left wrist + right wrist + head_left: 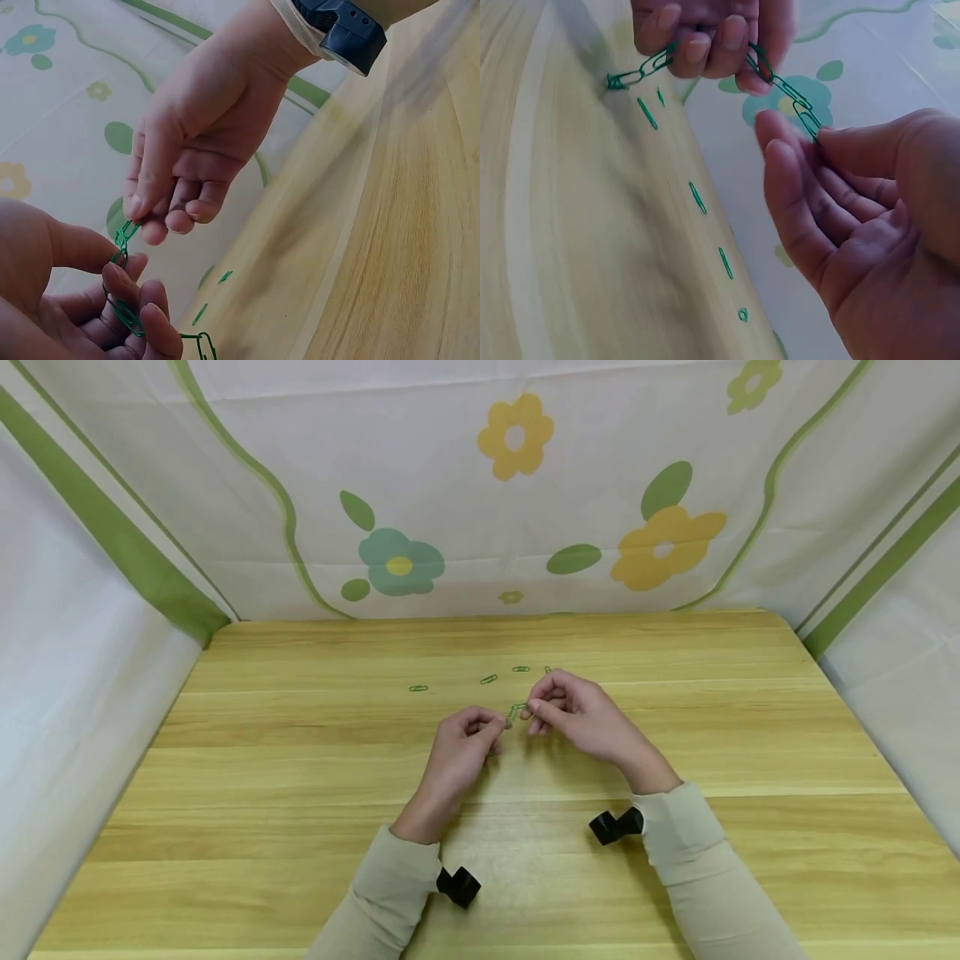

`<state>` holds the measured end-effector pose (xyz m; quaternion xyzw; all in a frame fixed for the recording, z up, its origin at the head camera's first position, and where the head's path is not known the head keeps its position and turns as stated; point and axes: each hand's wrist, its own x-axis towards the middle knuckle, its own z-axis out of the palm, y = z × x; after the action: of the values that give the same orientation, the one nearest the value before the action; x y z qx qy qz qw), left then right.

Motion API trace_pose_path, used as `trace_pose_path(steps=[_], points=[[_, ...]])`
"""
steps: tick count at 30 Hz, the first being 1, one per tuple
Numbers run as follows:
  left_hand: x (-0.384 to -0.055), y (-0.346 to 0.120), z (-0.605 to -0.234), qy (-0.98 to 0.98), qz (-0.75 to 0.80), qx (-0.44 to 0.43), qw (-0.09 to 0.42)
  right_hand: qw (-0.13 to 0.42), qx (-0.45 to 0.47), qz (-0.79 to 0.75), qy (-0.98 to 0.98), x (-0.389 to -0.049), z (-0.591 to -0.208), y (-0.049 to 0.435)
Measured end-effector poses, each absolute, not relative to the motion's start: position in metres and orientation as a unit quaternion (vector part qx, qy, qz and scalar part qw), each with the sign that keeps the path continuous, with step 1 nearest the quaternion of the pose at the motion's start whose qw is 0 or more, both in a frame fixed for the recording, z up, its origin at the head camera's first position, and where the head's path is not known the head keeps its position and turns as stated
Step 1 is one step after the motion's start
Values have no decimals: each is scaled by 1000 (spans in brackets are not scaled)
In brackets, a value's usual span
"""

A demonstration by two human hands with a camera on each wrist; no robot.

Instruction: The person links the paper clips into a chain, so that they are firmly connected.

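Observation:
A chain of linked green paper clips (513,713) stretches between the two hands, held above the table. My left hand (465,745) pinches it with thumb and fingers. In the left wrist view, part of the chain (124,316) runs across the left fingers, and its tail hangs down past them. My right hand (581,714) pinches the clip at the other end (808,120) between thumb and index finger. In the right wrist view, the chain's tail (634,76) passes behind the left fingers and droops toward the tabletop.
Loose green paper clips lie spread beyond the hands on the wooden table (300,793), among them one at the left (418,688) and one farther right (521,669). A flower-patterned white curtain (465,510) stands behind the table's far edge.

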<state>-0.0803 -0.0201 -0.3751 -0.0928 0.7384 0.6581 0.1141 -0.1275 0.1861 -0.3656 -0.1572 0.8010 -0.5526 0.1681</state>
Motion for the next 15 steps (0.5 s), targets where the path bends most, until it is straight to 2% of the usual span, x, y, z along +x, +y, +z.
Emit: trace_pose_path(steps=[8, 15], points=[[-80, -21, -376, 740, 658, -77, 121, 175, -139, -619, 753, -128, -369, 185], [-80, -21, -375, 746, 651, -78, 120, 148, -122, -626, 756, -130, -366, 187]])
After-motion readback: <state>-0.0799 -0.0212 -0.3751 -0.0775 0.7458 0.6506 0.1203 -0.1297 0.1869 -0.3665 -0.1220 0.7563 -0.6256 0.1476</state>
